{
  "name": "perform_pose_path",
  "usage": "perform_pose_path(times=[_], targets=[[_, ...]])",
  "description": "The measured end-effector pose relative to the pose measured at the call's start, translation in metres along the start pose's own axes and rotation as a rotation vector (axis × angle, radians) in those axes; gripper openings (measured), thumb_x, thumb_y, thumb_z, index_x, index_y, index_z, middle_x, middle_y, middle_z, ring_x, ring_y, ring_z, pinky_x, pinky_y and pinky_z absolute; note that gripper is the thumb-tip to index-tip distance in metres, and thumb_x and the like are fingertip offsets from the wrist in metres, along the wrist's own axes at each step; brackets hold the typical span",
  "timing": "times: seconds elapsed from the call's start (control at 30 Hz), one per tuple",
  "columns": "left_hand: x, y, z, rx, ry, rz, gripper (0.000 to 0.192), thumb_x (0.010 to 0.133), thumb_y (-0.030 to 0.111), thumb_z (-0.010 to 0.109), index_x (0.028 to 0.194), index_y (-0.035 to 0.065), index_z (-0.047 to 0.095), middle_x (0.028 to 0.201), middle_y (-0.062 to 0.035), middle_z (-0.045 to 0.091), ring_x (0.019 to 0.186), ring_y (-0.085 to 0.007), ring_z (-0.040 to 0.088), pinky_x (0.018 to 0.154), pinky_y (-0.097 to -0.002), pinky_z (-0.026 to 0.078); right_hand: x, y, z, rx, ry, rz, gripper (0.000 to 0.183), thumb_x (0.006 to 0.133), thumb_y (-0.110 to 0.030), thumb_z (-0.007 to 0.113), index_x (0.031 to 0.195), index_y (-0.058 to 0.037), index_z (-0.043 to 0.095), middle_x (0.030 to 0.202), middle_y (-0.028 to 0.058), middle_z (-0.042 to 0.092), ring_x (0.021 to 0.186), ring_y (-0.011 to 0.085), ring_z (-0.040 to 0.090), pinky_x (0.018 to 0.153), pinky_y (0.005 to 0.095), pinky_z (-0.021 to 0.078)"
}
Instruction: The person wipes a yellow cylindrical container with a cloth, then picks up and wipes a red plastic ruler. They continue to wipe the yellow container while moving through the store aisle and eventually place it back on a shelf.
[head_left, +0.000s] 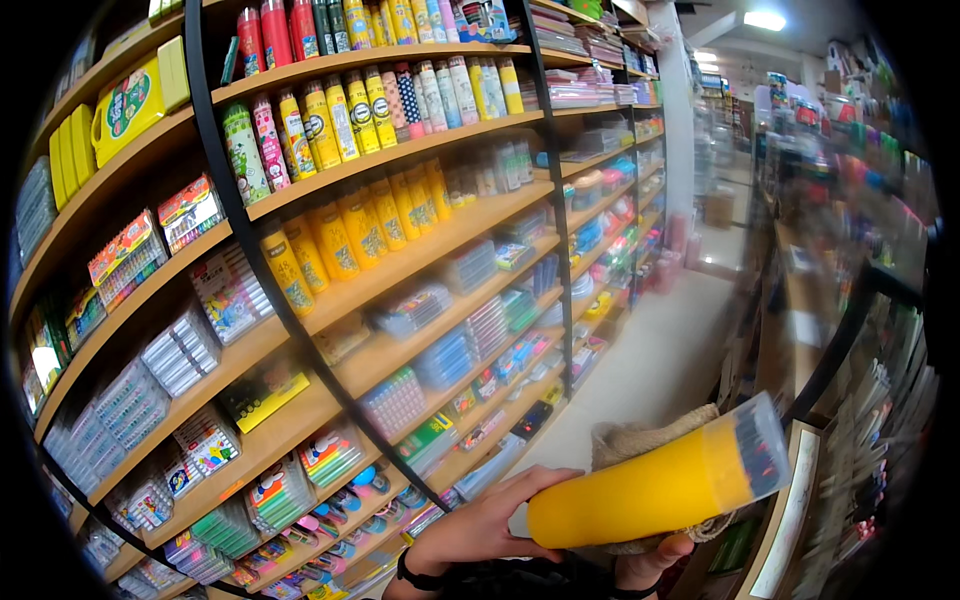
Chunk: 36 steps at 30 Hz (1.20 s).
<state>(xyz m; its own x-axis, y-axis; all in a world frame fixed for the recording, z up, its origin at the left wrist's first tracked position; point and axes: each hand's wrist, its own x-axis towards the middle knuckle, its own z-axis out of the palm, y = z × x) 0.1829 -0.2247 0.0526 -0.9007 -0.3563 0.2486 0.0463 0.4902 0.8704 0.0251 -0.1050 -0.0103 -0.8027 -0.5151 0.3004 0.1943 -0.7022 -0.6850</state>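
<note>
A yellow cylindrical tube (637, 484) with a clear plastic end lies tilted across the lower right, its clear end pointing up and right. My left hand (499, 517) grips its lower left end, thumb and fingers around the base. Beneath the tube, near its clear end, my right hand (660, 559) shows mainly a thumb; the tube and a beige-brown cloth (652, 435) hide the rest. The cloth lies behind and under the tube, around my right hand. What the clear end holds is dark with colored tips, too blurred to name.
Wooden shelves (420, 247) on black metal uprights fill the left and middle. They carry yellow tubes (352, 232), pen packs (180, 352) and a yellow case (131, 105). An aisle floor (660, 337) runs between them and blurred racks (862, 360) at right.
</note>
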Motion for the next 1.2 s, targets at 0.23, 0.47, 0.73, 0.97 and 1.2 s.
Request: perform_pose_path(times=[0.23, 0.47, 0.73, 0.97, 1.2], targets=[[-0.010, 0.009, -0.015, 0.127, 0.019, -0.129, 0.077, 0.074, 0.006, 0.086, 0.142, 0.0093, 0.050, 0.135, -0.0101, 0.055, 0.126, -0.0280, 0.053, 0.107, -0.0355, 0.042, 0.008, -0.014, -0.005, -0.017, 0.089, -0.129, 0.096, 0.071, -0.059, 0.082, 0.139, -0.0033, 0.045, 0.130, 0.0114, 0.057, 0.118, 0.0229, 0.057, 0.100, 0.0399, 0.0479], [-0.022, 0.010, -0.021, 0.302, 0.183, -0.087, 0.083, 0.066, -0.003, 0.083, 0.141, 0.0155, 0.053, 0.132, -0.0111, 0.055, 0.121, -0.0319, 0.057, 0.100, -0.0370, 0.047, -0.001, -0.021, -0.011, -0.056, 0.131, -0.159, 0.096, 0.069, -0.056, 0.084, 0.139, -0.0032, 0.045, 0.130, 0.0115, 0.057, 0.118, 0.0225, 0.057, 0.100, 0.0398, 0.0479], [-0.029, 0.013, -0.016, 0.341, 0.257, 0.058, 0.080, 0.068, -0.005, 0.082, 0.141, 0.0143, 0.055, 0.127, -0.0101, 0.055, 0.115, -0.0301, 0.058, 0.097, -0.0355, 0.049, -0.003, -0.026, -0.013, -0.068, 0.124, -0.162, 0.096, 0.067, -0.052, 0.088, 0.138, -0.0031, 0.045, 0.130, 0.0115, 0.056, 0.119, 0.0221, 0.057, 0.100, 0.0398, 0.0478], [-0.022, 0.021, -0.001, 0.278, 0.321, 0.182, 0.074, 0.068, -0.003, 0.086, 0.135, 0.0099, 0.058, 0.123, -0.0122, 0.052, 0.115, -0.0293, 0.056, 0.097, -0.0356, 0.048, -0.013, -0.021, -0.003, -0.059, 0.017, -0.049, 0.096, 0.065, -0.049, 0.091, 0.137, -0.0029, 0.046, 0.130, 0.0116, 0.056, 0.119, 0.0217, 0.056, 0.100, 0.0398, 0.0478], [-0.022, 0.016, 0.010, 0.353, 0.438, 0.317, 0.071, 0.073, -0.001, 0.083, 0.138, 0.0078, 0.056, 0.118, -0.0126, 0.051, 0.107, -0.0269, 0.055, 0.092, -0.0308, 0.047, -0.020, -0.011, 0.028, -0.017, -0.248, 0.177, 0.097, 0.064, -0.045, 0.093, 0.137, -0.0028, 0.046, 0.130, 0.0116, 0.056, 0.120, 0.0213, 0.056, 0.100, 0.0398, 0.0477]])
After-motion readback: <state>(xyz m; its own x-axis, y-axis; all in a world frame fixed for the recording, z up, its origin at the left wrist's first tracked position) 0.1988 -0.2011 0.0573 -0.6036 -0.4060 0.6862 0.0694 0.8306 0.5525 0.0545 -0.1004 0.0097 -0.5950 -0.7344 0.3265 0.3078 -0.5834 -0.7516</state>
